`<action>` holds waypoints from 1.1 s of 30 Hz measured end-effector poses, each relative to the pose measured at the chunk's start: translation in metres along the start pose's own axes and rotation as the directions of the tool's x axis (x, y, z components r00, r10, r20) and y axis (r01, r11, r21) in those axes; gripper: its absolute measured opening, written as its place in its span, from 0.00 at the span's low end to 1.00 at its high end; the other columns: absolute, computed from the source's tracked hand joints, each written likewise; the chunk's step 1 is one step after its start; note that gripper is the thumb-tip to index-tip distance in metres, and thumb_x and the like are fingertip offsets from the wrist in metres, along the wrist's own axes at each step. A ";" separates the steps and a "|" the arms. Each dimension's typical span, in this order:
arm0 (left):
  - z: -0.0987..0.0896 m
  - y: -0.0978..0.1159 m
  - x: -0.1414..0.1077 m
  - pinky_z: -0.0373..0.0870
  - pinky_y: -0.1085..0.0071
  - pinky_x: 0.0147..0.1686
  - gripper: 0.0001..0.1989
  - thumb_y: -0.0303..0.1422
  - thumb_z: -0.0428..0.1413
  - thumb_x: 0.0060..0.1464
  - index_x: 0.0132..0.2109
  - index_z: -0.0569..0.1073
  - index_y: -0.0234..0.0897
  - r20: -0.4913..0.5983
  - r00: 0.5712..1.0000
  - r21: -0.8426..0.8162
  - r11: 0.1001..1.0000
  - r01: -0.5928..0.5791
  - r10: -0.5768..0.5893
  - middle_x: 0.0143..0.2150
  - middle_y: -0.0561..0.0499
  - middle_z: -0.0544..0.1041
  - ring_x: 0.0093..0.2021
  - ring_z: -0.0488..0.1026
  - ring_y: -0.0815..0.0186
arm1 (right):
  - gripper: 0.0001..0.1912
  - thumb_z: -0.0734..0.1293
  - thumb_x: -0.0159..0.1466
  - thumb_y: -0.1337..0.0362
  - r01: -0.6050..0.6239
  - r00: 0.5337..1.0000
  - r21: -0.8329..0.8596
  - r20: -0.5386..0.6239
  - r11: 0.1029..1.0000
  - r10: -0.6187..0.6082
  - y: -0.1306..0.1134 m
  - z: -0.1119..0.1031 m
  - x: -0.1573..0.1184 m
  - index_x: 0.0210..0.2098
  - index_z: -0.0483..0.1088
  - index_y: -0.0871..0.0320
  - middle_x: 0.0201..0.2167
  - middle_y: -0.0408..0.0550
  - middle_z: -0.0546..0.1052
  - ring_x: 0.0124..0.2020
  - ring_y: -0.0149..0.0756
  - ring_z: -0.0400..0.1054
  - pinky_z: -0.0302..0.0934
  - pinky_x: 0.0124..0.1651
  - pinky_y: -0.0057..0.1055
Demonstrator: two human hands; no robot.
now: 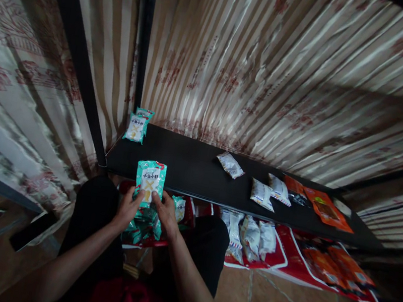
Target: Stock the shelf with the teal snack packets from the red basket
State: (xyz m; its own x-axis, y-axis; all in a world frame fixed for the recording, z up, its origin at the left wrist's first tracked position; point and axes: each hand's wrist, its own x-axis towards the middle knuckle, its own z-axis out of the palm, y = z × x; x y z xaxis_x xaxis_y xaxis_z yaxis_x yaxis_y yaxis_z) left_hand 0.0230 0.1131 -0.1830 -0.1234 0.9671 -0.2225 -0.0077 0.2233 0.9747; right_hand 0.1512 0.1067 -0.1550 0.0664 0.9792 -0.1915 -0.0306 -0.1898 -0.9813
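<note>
A teal and white snack bag (150, 176) is held upright between both hands, its printed front facing me. My left hand (129, 207) grips its lower left edge, thumb on the front. At the lower right edge, my right hand (166, 210) pinches it the same way. The fingers behind the bag are hidden. Below the hands, several more teal snack bags (139, 228) lie in a red container between my knees. Two similar teal bags (136, 128) stand at the left end of the black shelf (188, 161).
Silver bags (230, 165) and orange packets (324, 209) lie along the shelf to the right. Beneath it, red containers hold silver bags (249, 236) and orange packets (340, 265). A black post (75, 49) rises at left, and striped curtains (215, 61) hang behind.
</note>
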 end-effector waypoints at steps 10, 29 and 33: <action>-0.007 -0.007 0.016 0.71 0.64 0.42 0.23 0.45 0.56 0.47 0.47 0.68 0.35 -0.079 0.995 -0.083 0.994 -0.069 0.063 0.44 0.44 0.75 0.42 0.74 0.59 | 0.22 0.66 0.55 0.48 -0.020 0.997 -0.062 -0.073 0.998 0.016 0.004 0.018 0.005 0.40 0.73 0.60 0.36 0.50 0.79 0.37 0.41 0.72 0.67 0.42 0.36; -0.038 0.035 0.032 0.70 0.69 0.36 0.23 0.35 0.62 0.36 0.43 0.71 0.32 -0.089 0.993 -0.417 0.908 0.031 -0.075 0.40 0.46 0.77 0.37 0.75 0.62 | 0.23 0.68 0.53 0.48 -0.060 0.998 0.067 0.006 0.996 0.060 -0.012 0.053 0.023 0.39 0.72 0.59 0.34 0.49 0.78 0.36 0.41 0.72 0.66 0.43 0.37; -0.042 0.035 0.040 0.70 0.71 0.31 0.21 0.39 0.62 0.36 0.38 0.72 0.32 -0.132 0.987 -0.413 0.910 0.029 -0.091 0.33 0.49 0.77 0.30 0.74 0.65 | 0.23 0.69 0.51 0.49 -0.088 0.996 0.108 0.024 0.990 0.086 -0.016 0.061 0.029 0.39 0.72 0.61 0.33 0.49 0.78 0.34 0.40 0.72 0.66 0.43 0.37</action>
State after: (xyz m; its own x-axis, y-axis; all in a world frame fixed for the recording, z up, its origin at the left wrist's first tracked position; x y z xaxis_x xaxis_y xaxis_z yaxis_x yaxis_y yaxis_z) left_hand -0.0244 0.1543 -0.1573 -0.2519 0.9181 -0.3060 -0.4203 0.1810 0.8891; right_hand 0.0923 0.1419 -0.1440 0.0393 0.9608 -0.2745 -0.1434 -0.2664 -0.9531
